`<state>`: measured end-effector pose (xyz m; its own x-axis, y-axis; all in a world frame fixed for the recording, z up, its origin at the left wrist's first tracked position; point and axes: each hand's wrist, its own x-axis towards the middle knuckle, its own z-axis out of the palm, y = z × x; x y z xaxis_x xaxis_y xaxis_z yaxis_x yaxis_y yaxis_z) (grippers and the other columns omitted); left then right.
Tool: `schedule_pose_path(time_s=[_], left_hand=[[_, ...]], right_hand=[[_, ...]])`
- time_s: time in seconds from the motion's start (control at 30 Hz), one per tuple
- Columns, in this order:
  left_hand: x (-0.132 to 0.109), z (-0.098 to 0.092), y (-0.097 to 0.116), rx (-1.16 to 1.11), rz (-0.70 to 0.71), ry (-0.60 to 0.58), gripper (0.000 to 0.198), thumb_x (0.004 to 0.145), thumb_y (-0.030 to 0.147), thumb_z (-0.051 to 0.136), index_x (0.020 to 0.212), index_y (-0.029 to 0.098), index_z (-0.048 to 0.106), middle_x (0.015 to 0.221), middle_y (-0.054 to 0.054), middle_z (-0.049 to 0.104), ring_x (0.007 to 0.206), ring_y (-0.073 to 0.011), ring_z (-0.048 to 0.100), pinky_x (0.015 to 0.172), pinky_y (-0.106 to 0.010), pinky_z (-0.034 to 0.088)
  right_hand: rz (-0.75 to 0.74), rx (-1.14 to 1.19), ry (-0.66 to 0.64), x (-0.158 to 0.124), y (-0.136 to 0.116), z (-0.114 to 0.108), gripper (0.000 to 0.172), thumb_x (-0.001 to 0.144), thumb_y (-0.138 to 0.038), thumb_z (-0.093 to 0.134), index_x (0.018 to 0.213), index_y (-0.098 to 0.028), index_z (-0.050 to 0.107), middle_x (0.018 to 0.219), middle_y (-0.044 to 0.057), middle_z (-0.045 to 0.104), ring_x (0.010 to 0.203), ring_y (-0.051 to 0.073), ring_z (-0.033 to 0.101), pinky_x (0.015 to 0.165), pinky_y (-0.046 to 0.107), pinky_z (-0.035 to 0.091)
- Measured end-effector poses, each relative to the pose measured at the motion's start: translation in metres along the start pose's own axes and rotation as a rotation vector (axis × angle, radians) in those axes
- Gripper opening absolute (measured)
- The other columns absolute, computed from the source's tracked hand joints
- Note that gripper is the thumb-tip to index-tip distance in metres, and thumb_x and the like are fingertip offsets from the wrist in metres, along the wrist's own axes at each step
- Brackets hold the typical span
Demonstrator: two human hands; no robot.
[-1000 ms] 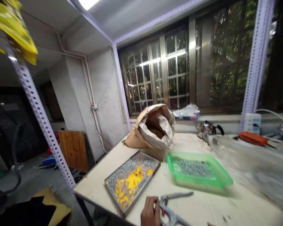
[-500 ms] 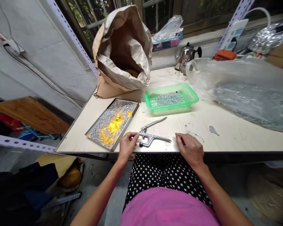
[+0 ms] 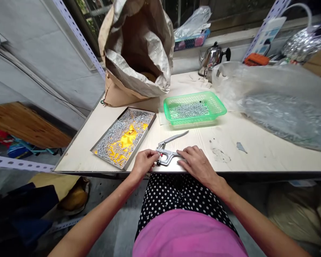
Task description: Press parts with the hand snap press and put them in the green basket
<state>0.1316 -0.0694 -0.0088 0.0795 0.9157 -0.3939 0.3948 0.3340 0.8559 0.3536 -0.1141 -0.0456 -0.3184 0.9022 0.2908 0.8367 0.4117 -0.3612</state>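
Right hand moved in, half-open at grey metal spring-handled pliers (likely stiff, hefty; I'd grip handles); left hand, opposite, pinches, hold unclear.

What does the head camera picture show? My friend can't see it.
A left hand is at one end of a plier-like tool on a pale table; the right hand covers part of one handle. Nearby are a tray and a green basket, both holding small silvery pieces, and an open paper sack.
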Motion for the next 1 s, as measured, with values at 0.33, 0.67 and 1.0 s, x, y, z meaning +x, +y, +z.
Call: schedule_pose_path(time_s=[0.33,0.67,1.0], left_hand=[[0.008,0.012,0.001,0.081,-0.154,-0.101,0.019,0.082,0.029,0.065,0.080,0.010,0.065,0.045,0.006,0.051,0.035,-0.0048,0.041,0.037,-0.017,0.030],[0.010,0.013,0.017,0.201,-0.250,-0.142,0.020,0.080,0.027,0.068,0.069,0.012,0.063,0.043,0.005,0.053,0.035,-0.0064,0.045,0.042,-0.018,0.037],[0.012,0.016,0.025,0.275,-0.303,-0.190,0.017,0.077,0.021,0.067,0.065,0.014,0.058,0.041,0.005,0.052,0.034,-0.0067,0.044,0.041,-0.017,0.037]], right_hand=[[-0.020,-0.076,-0.013,0.008,0.013,0.002,0.022,0.096,-0.019,0.049,0.105,-0.020,0.068,0.088,0.007,0.061,0.087,0.022,0.048,0.073,0.034,0.035],[-0.040,-0.096,-0.016,0.006,0.023,0.003,0.020,0.096,-0.019,0.049,0.105,-0.020,0.067,0.090,0.006,0.060,0.087,0.021,0.050,0.073,0.033,0.034],[-0.066,-0.186,-0.032,0.008,0.021,-0.001,0.020,0.094,-0.013,0.049,0.101,-0.021,0.065,0.088,0.006,0.060,0.085,0.021,0.050,0.072,0.033,0.032]])
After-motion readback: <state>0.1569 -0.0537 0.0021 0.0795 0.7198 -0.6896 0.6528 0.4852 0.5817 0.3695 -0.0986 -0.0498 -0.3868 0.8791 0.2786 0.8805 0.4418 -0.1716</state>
